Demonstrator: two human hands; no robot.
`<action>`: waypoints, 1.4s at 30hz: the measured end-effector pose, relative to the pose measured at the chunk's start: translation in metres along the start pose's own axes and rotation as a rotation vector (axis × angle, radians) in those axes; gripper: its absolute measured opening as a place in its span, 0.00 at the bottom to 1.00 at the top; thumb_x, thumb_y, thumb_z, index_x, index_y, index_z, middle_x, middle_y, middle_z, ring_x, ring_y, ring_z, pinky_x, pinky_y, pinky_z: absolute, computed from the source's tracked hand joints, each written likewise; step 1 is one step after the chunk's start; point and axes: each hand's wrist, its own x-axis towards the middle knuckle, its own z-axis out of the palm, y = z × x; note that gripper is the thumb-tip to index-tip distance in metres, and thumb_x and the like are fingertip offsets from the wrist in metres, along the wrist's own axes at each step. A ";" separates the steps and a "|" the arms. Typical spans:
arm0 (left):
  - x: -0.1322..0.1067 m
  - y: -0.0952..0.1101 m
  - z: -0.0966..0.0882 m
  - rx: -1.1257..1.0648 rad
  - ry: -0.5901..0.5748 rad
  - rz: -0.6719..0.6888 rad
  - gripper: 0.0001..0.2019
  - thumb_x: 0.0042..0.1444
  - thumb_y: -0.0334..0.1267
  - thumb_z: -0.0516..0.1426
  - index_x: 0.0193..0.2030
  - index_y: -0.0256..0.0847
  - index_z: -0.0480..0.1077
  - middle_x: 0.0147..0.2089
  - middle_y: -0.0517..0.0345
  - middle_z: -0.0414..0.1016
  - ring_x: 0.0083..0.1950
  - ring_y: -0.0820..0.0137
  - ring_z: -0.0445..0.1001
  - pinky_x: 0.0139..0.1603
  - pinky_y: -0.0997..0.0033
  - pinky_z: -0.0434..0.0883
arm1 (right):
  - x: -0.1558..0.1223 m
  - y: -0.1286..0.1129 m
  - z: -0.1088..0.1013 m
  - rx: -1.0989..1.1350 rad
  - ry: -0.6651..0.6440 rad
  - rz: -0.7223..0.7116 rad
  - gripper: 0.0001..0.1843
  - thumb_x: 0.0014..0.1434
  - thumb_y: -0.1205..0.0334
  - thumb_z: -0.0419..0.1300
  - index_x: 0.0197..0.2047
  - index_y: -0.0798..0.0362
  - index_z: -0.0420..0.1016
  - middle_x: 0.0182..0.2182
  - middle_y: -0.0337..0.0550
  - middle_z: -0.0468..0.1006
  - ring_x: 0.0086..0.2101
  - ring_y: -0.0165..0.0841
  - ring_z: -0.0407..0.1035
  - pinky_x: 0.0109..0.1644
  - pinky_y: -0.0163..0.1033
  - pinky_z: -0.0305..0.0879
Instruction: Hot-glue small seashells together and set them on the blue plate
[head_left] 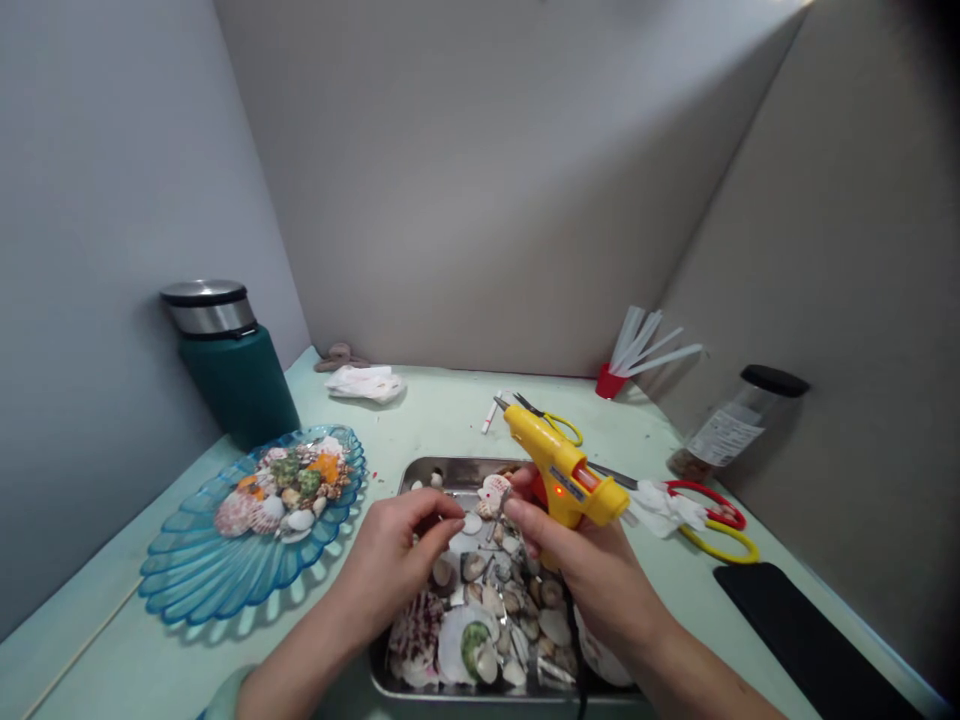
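Observation:
My right hand (pixel 581 560) grips a yellow hot glue gun (pixel 559 465) over a metal tray (pixel 427 468); its nozzle points up and left and an orange light glows on its body. The same hand's fingertips also pinch a small pale shell (pixel 493 493). My left hand (pixel 397 555) hovers over the tray with thumb and forefinger pinched together near that shell; whether they hold anything I cannot tell. Several seashells (pixel 480 625) fill the tray.
A blue glass plate (pixel 202 575) with coloured shells lies at left, a green flask (pixel 232 365) behind it. Scissors with red and yellow handles (pixel 712 515), a red cup of glue sticks (pixel 626 365), a jar (pixel 731 425) and a black pad (pixel 802 635) are at right.

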 end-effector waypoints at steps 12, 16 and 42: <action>0.001 -0.008 0.002 0.717 -0.323 0.241 0.07 0.50 0.28 0.55 0.29 0.40 0.74 0.32 0.51 0.75 0.39 0.60 0.68 0.42 0.62 0.62 | 0.000 0.010 -0.004 0.029 -0.032 0.080 0.14 0.51 0.59 0.65 0.42 0.51 0.73 0.34 0.40 0.75 0.27 0.29 0.65 0.25 0.32 0.63; 0.001 -0.009 0.003 0.746 -0.323 0.244 0.09 0.51 0.27 0.54 0.25 0.40 0.71 0.28 0.52 0.75 0.35 0.61 0.69 0.39 0.62 0.62 | 0.000 0.012 -0.004 0.056 -0.047 0.081 0.14 0.51 0.60 0.64 0.42 0.50 0.73 0.34 0.40 0.74 0.25 0.27 0.64 0.24 0.32 0.61; -0.003 0.002 0.013 -0.839 -0.039 -0.469 0.11 0.53 0.37 0.60 0.42 0.34 0.71 0.35 0.50 0.79 0.37 0.67 0.77 0.38 0.71 0.72 | -0.004 0.005 0.001 0.212 -0.149 0.223 0.12 0.53 0.62 0.64 0.41 0.54 0.69 0.23 0.32 0.69 0.22 0.23 0.63 0.28 0.29 0.60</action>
